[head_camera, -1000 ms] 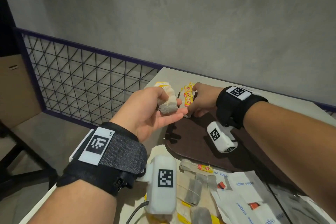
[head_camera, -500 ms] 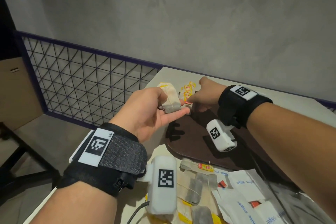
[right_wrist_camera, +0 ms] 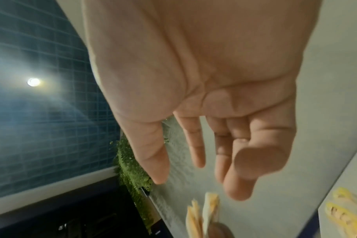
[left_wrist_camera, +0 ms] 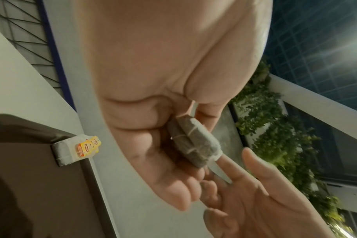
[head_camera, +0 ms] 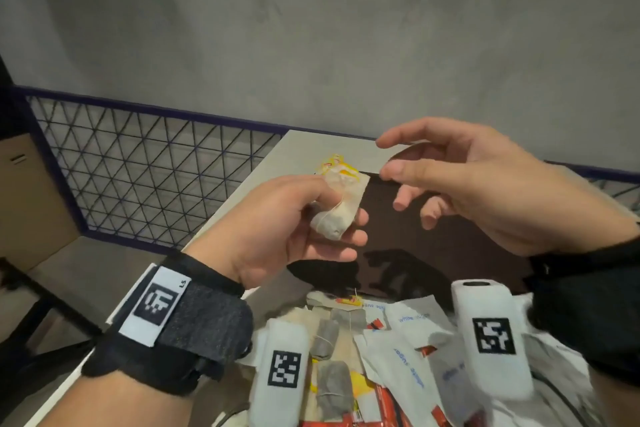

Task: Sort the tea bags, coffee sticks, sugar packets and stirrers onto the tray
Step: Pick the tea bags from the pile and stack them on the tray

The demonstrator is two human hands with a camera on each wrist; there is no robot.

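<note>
My left hand grips a small bundle of tea bags wound with their strings, held above the near left part of the dark brown tray. The left wrist view shows the bundle pinched between thumb and fingers. My right hand hovers just to its right, empty, fingers spread and loosely bent toward the bundle. Tea bags with yellow tags lie on the tray's far left corner.
Near me lies a loose pile: grey tea bags, white sugar packets and red coffee sticks. A wire mesh fence runs along the table's left side, and a grey wall stands behind.
My right hand has lifted off the tea bags at the tray's far corner and drawn back toward the left hand, now empty. The left hand still holds its bundle.
</note>
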